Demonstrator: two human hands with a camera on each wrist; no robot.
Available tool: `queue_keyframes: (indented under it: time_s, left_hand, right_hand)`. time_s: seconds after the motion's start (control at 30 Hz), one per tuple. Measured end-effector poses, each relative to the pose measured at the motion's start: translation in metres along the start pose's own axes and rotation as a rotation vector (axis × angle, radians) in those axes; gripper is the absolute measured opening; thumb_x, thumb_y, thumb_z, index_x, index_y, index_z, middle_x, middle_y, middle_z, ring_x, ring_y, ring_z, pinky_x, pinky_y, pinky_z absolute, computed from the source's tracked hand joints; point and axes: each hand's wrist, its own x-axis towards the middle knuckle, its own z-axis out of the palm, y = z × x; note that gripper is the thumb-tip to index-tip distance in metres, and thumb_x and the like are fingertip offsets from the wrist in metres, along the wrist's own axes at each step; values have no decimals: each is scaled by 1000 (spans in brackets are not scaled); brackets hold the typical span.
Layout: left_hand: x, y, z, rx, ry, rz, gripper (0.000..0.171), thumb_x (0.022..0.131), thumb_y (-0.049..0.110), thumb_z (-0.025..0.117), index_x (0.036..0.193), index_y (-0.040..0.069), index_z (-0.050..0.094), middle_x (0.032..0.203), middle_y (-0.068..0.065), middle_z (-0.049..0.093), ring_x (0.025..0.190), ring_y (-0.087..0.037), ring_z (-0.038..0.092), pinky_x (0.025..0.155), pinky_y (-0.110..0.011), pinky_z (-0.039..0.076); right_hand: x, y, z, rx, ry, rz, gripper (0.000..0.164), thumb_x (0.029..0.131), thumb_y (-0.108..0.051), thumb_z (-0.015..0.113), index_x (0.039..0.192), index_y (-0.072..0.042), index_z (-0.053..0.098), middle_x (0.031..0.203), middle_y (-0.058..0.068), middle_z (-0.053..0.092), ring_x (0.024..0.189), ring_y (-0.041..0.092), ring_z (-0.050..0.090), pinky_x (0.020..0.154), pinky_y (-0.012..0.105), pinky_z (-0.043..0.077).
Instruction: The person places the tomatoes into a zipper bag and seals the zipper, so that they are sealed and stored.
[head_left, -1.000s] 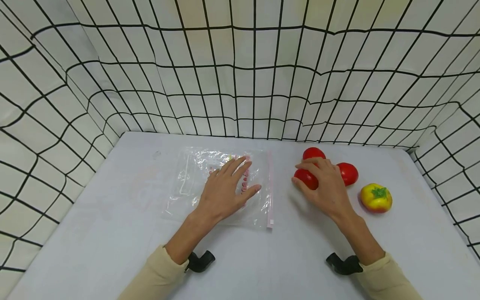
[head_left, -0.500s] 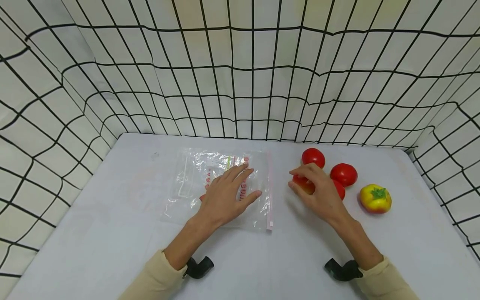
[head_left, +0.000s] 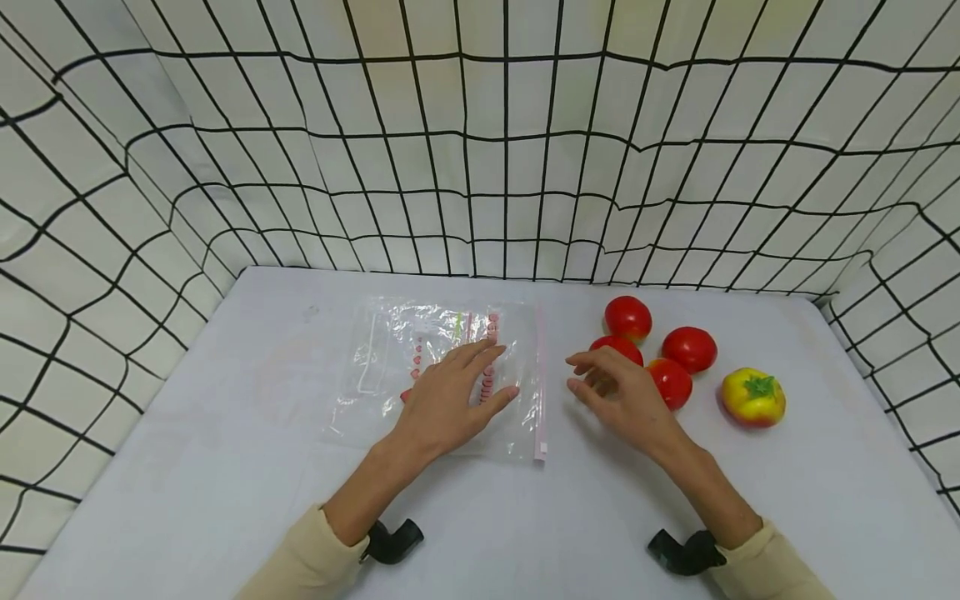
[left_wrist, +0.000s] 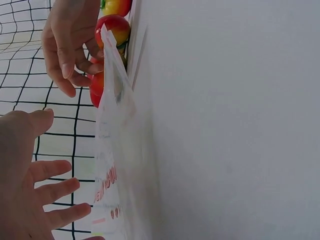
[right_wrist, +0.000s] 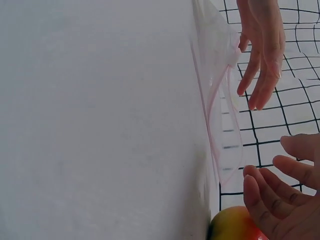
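My left hand [head_left: 453, 396] is held over a clear plastic zip bag [head_left: 371, 417], its fingers spread and holding nothing. The left wrist view shows a gap between this hand and the bag, whose side stands slightly raised. Right of the bag, my right hand [head_left: 626, 404] has loosely bent fingers with nothing between them. Close beyond it are several shiny red tomato-like fruits, among them a far one [head_left: 628, 318], one partly hidden by the fingers [head_left: 618, 347], a right one [head_left: 689, 349] and a near one [head_left: 670, 383]. A yellow fruit with a green leafy top [head_left: 753, 397] lies farther right.
A white tabletop [head_left: 187, 467] lies under everything. Black wire mesh [head_left: 506, 196] stands against white walls along the back and both sides. Each wrist bears a black curved mount, a left one [head_left: 393, 542] and a right one [head_left: 684, 552].
My right hand has drawn back from the red fruits, toward the bag and me; the fruit between its thumb and fingers is now outside them. The left hand stays nearly still.
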Motion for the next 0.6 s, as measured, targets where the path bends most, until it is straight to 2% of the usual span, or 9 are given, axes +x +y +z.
queue_keyframes:
  time_s: [0.17, 0.33, 0.6]
  left_hand:
    - [-1, 1, 0, -34, -40, -25, 65, 98, 54, 64, 154, 23, 52, 162, 1, 49, 151, -24, 46, 121, -52, 44]
    - [-2, 1, 3, -53, -52, -38, 64, 98, 55, 64, 154, 24, 52, 162, 2, 50, 151, -24, 47, 121, -51, 45]
    - [-5, 0, 5, -62, -69, -48, 63, 99, 53, 64, 153, 24, 52, 161, 2, 50, 151, -24, 47, 121, -52, 44]
  right_hand:
    - [-3, 0, 3, 38, -45, 27, 43, 88, -16, 83, 128, -10, 70, 108, 5, 73, 89, 15, 74, 81, 26, 65]
    - [-6, -1, 4, 116, -122, 109, 46, 91, -17, 79, 134, -8, 65, 112, 10, 73, 88, 16, 76, 79, 28, 65]
    - [-6, 0, 9, 201, -211, 218, 60, 96, -23, 75, 150, -13, 51, 116, 14, 72, 82, 15, 77, 79, 30, 66]
